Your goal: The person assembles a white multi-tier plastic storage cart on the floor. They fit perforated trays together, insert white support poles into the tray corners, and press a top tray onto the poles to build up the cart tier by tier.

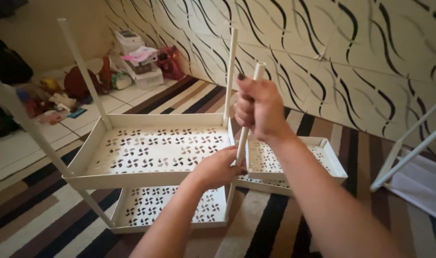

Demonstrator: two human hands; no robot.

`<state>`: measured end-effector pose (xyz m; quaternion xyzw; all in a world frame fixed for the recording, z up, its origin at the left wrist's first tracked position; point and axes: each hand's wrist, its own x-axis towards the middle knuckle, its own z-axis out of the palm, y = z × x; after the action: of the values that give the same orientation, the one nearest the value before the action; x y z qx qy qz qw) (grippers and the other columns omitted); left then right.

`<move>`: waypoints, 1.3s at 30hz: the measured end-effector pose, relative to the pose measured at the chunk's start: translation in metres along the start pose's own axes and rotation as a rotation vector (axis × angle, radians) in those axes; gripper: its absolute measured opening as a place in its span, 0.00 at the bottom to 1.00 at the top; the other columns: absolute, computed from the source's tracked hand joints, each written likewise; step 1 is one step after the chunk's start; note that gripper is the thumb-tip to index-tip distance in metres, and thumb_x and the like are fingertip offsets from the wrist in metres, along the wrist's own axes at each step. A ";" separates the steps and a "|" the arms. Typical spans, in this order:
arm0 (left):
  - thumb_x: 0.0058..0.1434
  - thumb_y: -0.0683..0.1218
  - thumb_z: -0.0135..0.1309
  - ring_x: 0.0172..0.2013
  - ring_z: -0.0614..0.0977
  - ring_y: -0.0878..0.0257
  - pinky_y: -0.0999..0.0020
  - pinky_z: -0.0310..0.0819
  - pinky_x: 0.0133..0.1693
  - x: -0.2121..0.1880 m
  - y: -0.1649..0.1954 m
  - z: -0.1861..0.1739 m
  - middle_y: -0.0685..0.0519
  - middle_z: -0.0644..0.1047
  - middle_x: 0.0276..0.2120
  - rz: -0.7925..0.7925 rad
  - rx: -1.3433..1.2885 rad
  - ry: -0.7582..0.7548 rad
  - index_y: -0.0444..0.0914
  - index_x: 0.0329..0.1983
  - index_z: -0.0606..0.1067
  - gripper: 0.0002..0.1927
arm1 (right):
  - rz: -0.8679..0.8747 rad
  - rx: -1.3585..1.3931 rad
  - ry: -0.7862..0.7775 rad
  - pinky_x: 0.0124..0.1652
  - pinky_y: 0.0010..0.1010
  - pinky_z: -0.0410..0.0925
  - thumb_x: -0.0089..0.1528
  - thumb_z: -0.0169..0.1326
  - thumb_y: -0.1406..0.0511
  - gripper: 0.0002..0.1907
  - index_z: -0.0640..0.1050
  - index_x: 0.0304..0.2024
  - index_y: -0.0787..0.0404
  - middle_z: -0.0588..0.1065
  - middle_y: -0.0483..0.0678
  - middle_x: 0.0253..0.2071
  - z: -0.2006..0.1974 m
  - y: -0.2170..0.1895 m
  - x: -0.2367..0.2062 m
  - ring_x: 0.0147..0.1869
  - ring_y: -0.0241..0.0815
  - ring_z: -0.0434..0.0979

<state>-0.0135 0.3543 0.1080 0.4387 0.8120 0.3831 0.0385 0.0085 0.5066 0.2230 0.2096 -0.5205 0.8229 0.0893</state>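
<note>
A white plastic shelf rack stands on a striped rug, with an upper perforated tray (146, 119) and a lower perforated tray (127, 224) joined by white poles. My right hand (258, 107) is closed around a white pole (256, 71) held nearly upright at the upper tray's near right corner. My left hand (220, 167) grips the same pole lower down, right at that corner. Another white pole (231, 67) rises behind it at the far right corner. A loose perforated tray (330, 155) lies on the rug just right of my hands.
Two more poles (79, 62) rise from the rack's left corners. A white frame with grey fabric (409, 157) stands at the right. Boxes, bags and toys (136, 57) are piled on the tiled floor at the back left. A wave-patterned wall runs behind.
</note>
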 end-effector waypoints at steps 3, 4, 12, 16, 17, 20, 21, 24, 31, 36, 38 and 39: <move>0.57 0.47 0.59 0.46 0.81 0.52 0.59 0.75 0.48 -0.001 0.007 0.001 0.52 0.79 0.47 -0.048 0.046 0.041 0.42 0.40 0.78 0.09 | 0.013 0.074 -0.073 0.16 0.25 0.48 0.68 0.54 0.58 0.22 0.61 0.23 0.53 0.54 0.36 0.14 -0.005 -0.007 -0.006 0.14 0.29 0.52; 0.57 0.48 0.59 0.47 0.81 0.53 0.59 0.75 0.48 -0.002 0.009 0.001 0.53 0.79 0.48 -0.087 0.056 0.038 0.43 0.42 0.78 0.10 | -0.034 0.013 -0.026 0.16 0.26 0.49 0.68 0.54 0.58 0.21 0.62 0.23 0.53 0.55 0.36 0.14 -0.004 -0.007 -0.007 0.14 0.29 0.53; 0.59 0.53 0.61 0.52 0.80 0.50 0.57 0.72 0.52 0.001 0.002 0.006 0.48 0.80 0.48 -0.120 0.106 0.026 0.46 0.54 0.76 0.20 | -0.502 -0.754 0.688 0.23 0.27 0.62 0.68 0.50 0.56 0.14 0.75 0.36 0.59 0.72 0.40 0.22 0.032 0.050 -0.023 0.23 0.30 0.70; 0.59 0.52 0.60 0.51 0.81 0.50 0.58 0.73 0.52 0.002 -0.005 0.011 0.48 0.81 0.48 -0.023 0.048 0.040 0.46 0.53 0.77 0.19 | -0.547 -0.732 0.689 0.25 0.30 0.63 0.69 0.52 0.58 0.17 0.74 0.30 0.62 0.71 0.42 0.21 0.027 0.064 -0.020 0.24 0.34 0.70; 0.60 0.53 0.59 0.50 0.81 0.51 0.58 0.74 0.51 0.002 -0.006 0.011 0.49 0.81 0.48 -0.043 0.051 0.044 0.46 0.52 0.77 0.17 | -0.498 -0.663 0.642 0.24 0.30 0.61 0.68 0.53 0.59 0.16 0.74 0.28 0.61 0.69 0.41 0.20 0.021 0.061 -0.015 0.22 0.33 0.68; 0.60 0.53 0.58 0.48 0.83 0.53 0.58 0.75 0.50 0.002 -0.005 0.009 0.51 0.82 0.45 -0.119 0.096 0.011 0.46 0.47 0.78 0.14 | -0.168 -0.272 0.273 0.17 0.27 0.52 0.66 0.52 0.62 0.16 0.68 0.24 0.56 0.62 0.38 0.16 0.000 0.045 -0.007 0.17 0.31 0.58; 0.59 0.53 0.59 0.47 0.83 0.54 0.58 0.75 0.49 0.003 -0.004 0.006 0.52 0.83 0.43 -0.143 0.118 -0.004 0.45 0.46 0.78 0.13 | -0.034 -0.115 0.107 0.15 0.26 0.48 0.66 0.51 0.62 0.17 0.65 0.23 0.54 0.58 0.37 0.15 -0.008 0.036 -0.005 0.15 0.30 0.55; 0.58 0.52 0.60 0.46 0.83 0.53 0.59 0.76 0.49 0.005 0.001 0.003 0.52 0.82 0.43 -0.069 0.099 0.014 0.46 0.43 0.79 0.11 | 0.112 0.121 -0.175 0.17 0.25 0.49 0.68 0.51 0.61 0.20 0.63 0.23 0.55 0.57 0.37 0.15 -0.019 0.017 -0.005 0.15 0.30 0.55; 0.58 0.50 0.60 0.46 0.83 0.54 0.59 0.75 0.49 0.004 0.005 0.004 0.51 0.82 0.41 -0.072 0.035 0.027 0.44 0.43 0.78 0.11 | -0.123 -0.288 0.257 0.16 0.24 0.52 0.67 0.51 0.60 0.13 0.67 0.29 0.54 0.60 0.36 0.16 0.019 0.015 -0.016 0.15 0.27 0.56; 0.57 0.48 0.61 0.47 0.82 0.54 0.59 0.74 0.49 0.005 0.003 0.002 0.50 0.81 0.41 -0.052 0.065 -0.003 0.42 0.40 0.79 0.09 | -0.443 -0.493 0.500 0.20 0.23 0.54 0.70 0.50 0.55 0.18 0.69 0.30 0.56 0.63 0.37 0.20 0.038 -0.004 0.008 0.21 0.27 0.59; 0.57 0.47 0.60 0.46 0.82 0.54 0.60 0.75 0.49 0.003 0.004 0.002 0.51 0.80 0.42 -0.085 0.023 -0.001 0.42 0.40 0.79 0.09 | -0.566 -0.655 0.540 0.24 0.21 0.55 0.73 0.47 0.53 0.21 0.73 0.30 0.56 0.63 0.37 0.21 0.042 -0.005 0.017 0.23 0.27 0.60; 0.56 0.47 0.60 0.46 0.82 0.54 0.60 0.75 0.48 0.003 0.004 0.001 0.51 0.80 0.42 -0.099 0.005 0.003 0.42 0.40 0.79 0.09 | -0.560 -0.547 0.505 0.23 0.22 0.54 0.73 0.47 0.53 0.21 0.71 0.29 0.56 0.63 0.37 0.22 0.043 -0.005 0.021 0.23 0.27 0.59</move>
<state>-0.0118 0.3584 0.1110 0.3974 0.8337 0.3793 0.0553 0.0020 0.4691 0.2524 0.1041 -0.6037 0.6250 0.4838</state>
